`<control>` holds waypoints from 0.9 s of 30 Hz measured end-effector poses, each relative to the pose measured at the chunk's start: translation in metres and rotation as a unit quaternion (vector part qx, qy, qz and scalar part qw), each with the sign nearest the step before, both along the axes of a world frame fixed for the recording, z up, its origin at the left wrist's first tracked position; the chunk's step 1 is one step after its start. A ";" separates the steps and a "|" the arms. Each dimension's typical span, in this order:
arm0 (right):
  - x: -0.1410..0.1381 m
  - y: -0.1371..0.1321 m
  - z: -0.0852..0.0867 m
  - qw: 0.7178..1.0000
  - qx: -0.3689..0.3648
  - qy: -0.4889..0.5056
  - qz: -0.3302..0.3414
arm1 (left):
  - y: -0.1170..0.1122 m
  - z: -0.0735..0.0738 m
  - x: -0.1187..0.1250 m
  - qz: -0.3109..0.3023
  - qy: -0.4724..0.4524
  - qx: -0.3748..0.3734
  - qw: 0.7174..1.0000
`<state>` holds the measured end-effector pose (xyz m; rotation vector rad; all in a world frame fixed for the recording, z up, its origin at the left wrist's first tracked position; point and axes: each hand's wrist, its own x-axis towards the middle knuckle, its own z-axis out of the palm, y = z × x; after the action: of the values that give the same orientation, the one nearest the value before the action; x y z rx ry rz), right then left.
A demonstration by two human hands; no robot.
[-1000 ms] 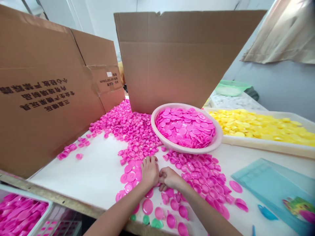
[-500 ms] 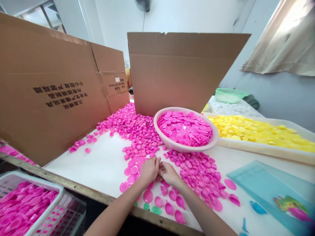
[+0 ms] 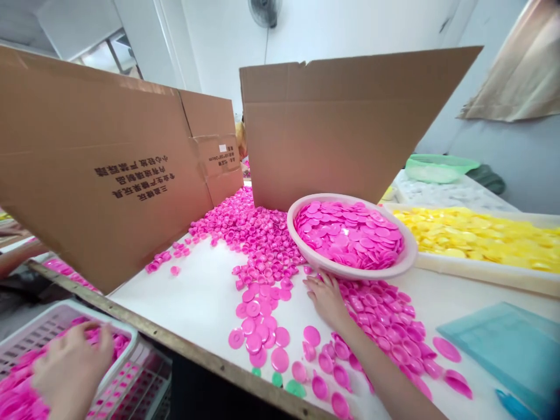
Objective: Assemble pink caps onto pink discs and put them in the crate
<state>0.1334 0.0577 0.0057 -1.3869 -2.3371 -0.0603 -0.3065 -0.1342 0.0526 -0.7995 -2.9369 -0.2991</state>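
My right hand open on the pink caps, my left hand too blurred to tell its grip, I could sweep caps off the table.

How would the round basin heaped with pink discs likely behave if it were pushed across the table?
The basin looks wide and shallow, so it would probably slide rather than tip. Heaped discs sit near rim height, so some may spill. Loose cups crowd its front edge and would likely get ploughed along.
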 end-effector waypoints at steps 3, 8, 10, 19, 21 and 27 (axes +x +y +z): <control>-0.007 -0.003 0.002 1.000 0.004 0.003 0.010 | 0.036 -0.014 0.053 -0.217 -0.019 0.151 0.964; -0.016 -0.024 0.011 0.995 -0.061 0.081 0.022 | 0.109 -0.035 0.150 -0.386 -0.122 0.100 0.909; -0.023 -0.036 0.011 0.991 -0.089 0.091 0.044 | 0.124 -0.043 0.170 -0.388 -0.098 0.085 0.912; -0.044 -0.047 0.012 0.964 -0.201 0.154 0.076 | 0.120 -0.050 0.180 -0.426 -0.188 0.216 0.858; -0.041 -0.044 0.016 0.949 -0.210 0.222 0.074 | 0.116 -0.045 0.195 -0.443 -0.268 0.263 0.814; -0.033 -0.037 0.005 0.874 -0.313 0.359 0.102 | 0.120 -0.043 0.253 -0.493 -0.420 0.258 0.717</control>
<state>0.0999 0.0204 0.0110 -1.1082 -1.8729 1.1605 -0.0535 -0.0142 0.0098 -2.5150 -2.2793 -1.8506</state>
